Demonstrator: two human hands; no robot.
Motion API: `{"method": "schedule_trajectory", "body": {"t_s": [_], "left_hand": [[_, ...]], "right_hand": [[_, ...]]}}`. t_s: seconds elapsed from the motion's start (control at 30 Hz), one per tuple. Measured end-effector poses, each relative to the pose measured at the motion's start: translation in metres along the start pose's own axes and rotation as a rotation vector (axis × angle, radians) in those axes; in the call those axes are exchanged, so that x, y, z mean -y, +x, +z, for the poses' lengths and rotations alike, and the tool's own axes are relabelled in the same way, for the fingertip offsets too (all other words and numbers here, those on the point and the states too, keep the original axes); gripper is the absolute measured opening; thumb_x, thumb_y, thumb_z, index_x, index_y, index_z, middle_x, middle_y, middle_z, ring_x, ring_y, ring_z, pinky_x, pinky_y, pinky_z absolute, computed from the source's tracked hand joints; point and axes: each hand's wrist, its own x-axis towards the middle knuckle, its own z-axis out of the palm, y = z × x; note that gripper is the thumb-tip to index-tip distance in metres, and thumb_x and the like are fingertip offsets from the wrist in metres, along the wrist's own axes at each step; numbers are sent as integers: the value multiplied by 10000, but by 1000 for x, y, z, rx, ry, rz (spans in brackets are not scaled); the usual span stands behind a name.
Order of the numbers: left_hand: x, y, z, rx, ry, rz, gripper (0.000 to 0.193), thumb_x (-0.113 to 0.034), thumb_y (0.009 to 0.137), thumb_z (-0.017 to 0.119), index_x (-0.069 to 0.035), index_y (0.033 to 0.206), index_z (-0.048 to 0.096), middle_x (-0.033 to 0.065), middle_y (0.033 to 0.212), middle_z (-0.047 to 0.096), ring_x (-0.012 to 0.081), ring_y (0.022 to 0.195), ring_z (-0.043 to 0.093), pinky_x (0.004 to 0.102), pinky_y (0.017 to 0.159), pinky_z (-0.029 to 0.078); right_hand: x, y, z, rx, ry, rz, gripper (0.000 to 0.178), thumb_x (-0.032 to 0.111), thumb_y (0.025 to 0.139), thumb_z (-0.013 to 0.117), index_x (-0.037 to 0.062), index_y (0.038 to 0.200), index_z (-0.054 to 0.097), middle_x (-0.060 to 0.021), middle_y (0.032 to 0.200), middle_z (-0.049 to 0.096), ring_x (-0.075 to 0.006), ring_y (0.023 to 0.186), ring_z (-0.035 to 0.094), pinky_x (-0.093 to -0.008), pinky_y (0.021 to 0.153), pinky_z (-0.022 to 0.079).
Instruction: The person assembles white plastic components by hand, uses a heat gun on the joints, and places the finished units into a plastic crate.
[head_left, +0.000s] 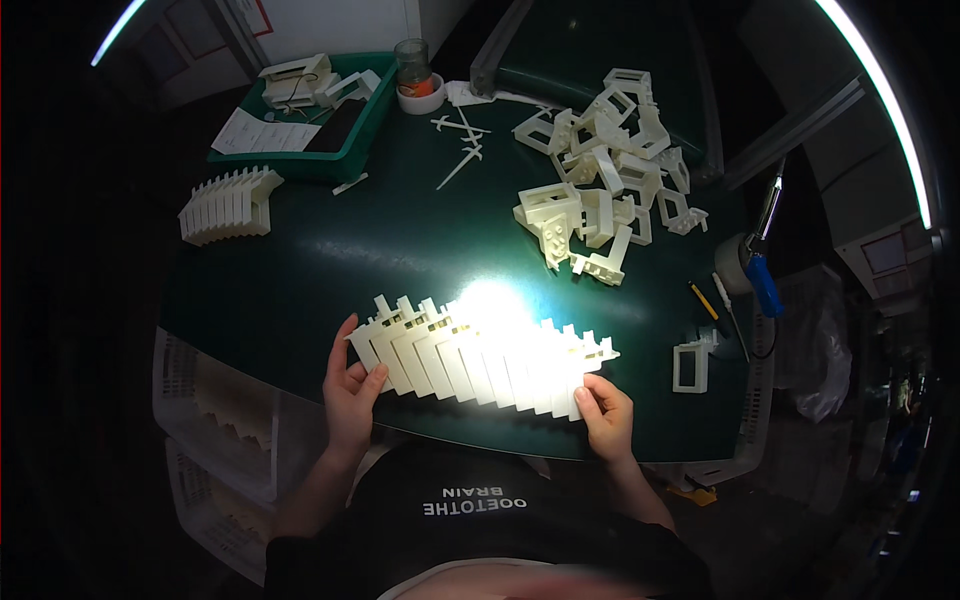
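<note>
Before us spreads a broad, dark green tabletop point(400, 240). At its far right we see a loose heap of cream plastic frames point(607, 172); near us, a long, slanted row of flat cream plastic pieces point(480, 370) — whether it touches the tabletop, we cannot tell. A shorter, ridged cream plastic row point(228, 208) sits at left. Our left hand point(352, 398) and right hand point(610, 417) grasp the long row's ends, thumbs on the near face. A slim yellow-and-black tool point(702, 300) lies at right.
</note>
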Motion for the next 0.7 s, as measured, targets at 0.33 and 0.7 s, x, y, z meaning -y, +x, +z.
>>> {"method": "schedule_trajectory", "body": {"t_s": [0.33, 0.7], "left_hand": [[-13, -31, 6, -68, 74, 54, 706, 13, 944, 522, -70, 1532, 140, 164, 1030, 685, 156, 1008, 654, 295, 935, 484], [-9, -117, -75, -422, -5, 238, 759, -15, 934, 577, -129, 1551, 151, 81, 1085, 654, 98, 977, 615, 276, 891, 480]], "right_hand": [[3, 9, -9, 122, 44, -11, 157, 60, 953, 546, -54, 1030, 622, -12, 876, 620, -51, 769, 538, -198, 701, 426], [36, 23, 69, 416, -24, -145, 184, 90, 964, 564, -59, 1054, 623, -5, 793, 604, -55, 632, 509, -191, 578, 406]]}}
